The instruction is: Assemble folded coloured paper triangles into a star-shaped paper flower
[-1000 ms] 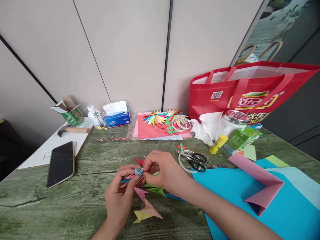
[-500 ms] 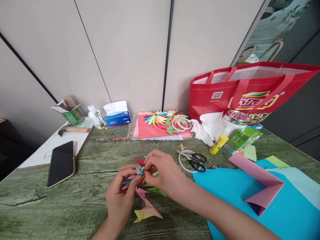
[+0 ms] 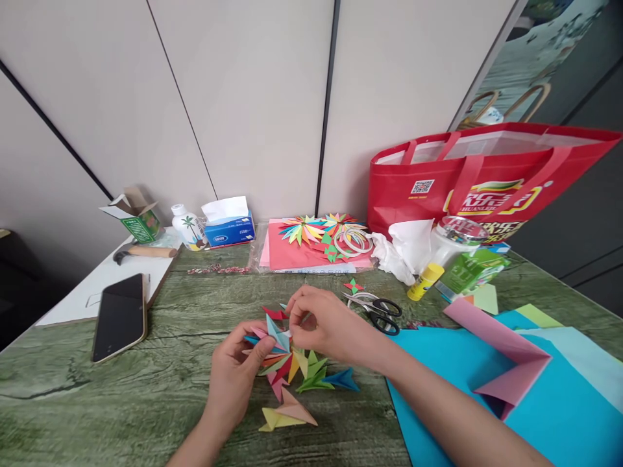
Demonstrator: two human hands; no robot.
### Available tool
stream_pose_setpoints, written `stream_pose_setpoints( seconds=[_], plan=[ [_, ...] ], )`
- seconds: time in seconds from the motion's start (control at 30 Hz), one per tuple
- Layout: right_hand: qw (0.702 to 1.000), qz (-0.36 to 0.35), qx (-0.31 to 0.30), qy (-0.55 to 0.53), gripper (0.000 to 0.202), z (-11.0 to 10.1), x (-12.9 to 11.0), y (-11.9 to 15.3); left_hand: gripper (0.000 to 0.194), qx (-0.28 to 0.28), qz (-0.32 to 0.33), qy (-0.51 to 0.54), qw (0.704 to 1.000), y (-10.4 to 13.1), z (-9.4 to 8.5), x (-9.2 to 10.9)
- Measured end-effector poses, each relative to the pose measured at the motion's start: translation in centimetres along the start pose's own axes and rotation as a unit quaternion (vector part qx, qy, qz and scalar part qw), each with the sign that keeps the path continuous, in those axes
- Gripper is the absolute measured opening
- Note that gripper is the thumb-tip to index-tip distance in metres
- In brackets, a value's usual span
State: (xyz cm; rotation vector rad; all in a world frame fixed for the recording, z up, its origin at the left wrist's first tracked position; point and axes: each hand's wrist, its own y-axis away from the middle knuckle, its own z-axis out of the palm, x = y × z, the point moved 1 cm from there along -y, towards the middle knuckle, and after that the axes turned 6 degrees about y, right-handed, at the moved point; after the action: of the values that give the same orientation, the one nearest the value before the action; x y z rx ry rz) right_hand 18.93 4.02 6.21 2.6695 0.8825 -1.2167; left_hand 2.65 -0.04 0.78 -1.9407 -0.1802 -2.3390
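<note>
My left hand (image 3: 238, 363) is closed on a folded-paper star (image 3: 282, 363) of many-coloured pointed pieces, its thumb pressing at a light blue piece (image 3: 275, 332). At that piece's right edge my right hand (image 3: 316, 324) has thumb and fingers pinched together. A small whitish bit shows by its fingertips, too small to name. Loose folded paper pieces lie around the star: a red one (image 3: 274, 314) behind, green ones (image 3: 315, 376) and a blue one (image 3: 341, 379) to the right, peach and yellow ones (image 3: 289, 413) in front.
Scissors (image 3: 377, 308) lie beyond my right hand, near a yellow glue stick (image 3: 426, 281). Blue paper sheets (image 3: 452, 376) bear a folded pink sheet (image 3: 511, 353) at right. Two finished paper stars (image 3: 304, 229) rest at the back. A phone (image 3: 120, 318) and hammer (image 3: 146, 252) are left.
My right hand has shifted slightly right, away from my left thumb. The light blue piece now stands spread open, and more of the star and the loose green and blue pieces show.
</note>
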Motion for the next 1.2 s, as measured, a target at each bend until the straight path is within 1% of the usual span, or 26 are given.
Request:
stream_pose_setpoints(
  seconds=[0.1,0.3,0.47,0.6,0.67,0.73,0.83,0.9,0.97,1.07,1.13,1.2],
  plan=[
    [0.999,0.017,-0.024,-0.027,0.008,-0.2,0.3,-0.1,0.024,-0.017,-0.039,0.042,0.998,-0.1,0.0,0.0],
    [0.994,0.047,-0.073,-0.069,0.01,-0.5,0.4,-0.3,0.028,-0.006,-0.053,0.084,0.995,0.0,0.4,0.6],
    [0.994,0.066,-0.073,-0.052,0.011,-0.6,0.3,-0.2,0.027,-0.005,-0.085,0.162,0.983,-0.3,0.1,0.6],
    [0.992,0.069,-0.084,-0.065,0.01,-0.9,0.0,-0.1,0.028,0.021,-0.127,0.233,0.964,-0.9,-0.1,0.5],
    [0.987,0.076,-0.087,-0.108,0.008,-1.4,-0.1,0.0,0.028,0.032,-0.151,0.254,0.955,-1.0,-0.1,0.4],
    [0.974,0.073,-0.111,-0.186,0.005,-2.1,-0.2,0.2,0.027,0.039,-0.171,0.263,0.949,-1.1,-0.1,0.3],
    [0.942,0.04,-0.164,-0.291,0.009,-3.2,-0.7,0.7,0.022,0.058,-0.196,0.272,0.94,-1.5,-0.4,0.2],
    [0.935,0.024,-0.17,-0.31,0.009,-3.8,-1.0,1.1,0.014,0.087,-0.202,0.287,0.932,-1.9,-0.7,0.3],
    [0.937,0.015,-0.163,-0.309,0.008,-4.1,-1.2,1.4,0.01,0.116,-0.194,0.307,0.924,-2.4,-1.1,0.6],
    [0.943,0.001,-0.172,-0.284,0.006,-4.2,-1.2,1.6,0.015,0.15,-0.171,0.334,0.915,-3.1,-1.7,0.9],
    [0.951,-0.017,-0.177,-0.252,0.008,-4.3,-1.0,1.6,0.017,0.145,-0.159,0.333,0.918,-3.3,-1.9,0.9],
    [0.969,-0.043,-0.164,-0.179,0.008,-4.4,-0.8,1.4,0.013,0.125,-0.157,0.313,0.928,-3.3,-2.0,0.7]
  ],
)
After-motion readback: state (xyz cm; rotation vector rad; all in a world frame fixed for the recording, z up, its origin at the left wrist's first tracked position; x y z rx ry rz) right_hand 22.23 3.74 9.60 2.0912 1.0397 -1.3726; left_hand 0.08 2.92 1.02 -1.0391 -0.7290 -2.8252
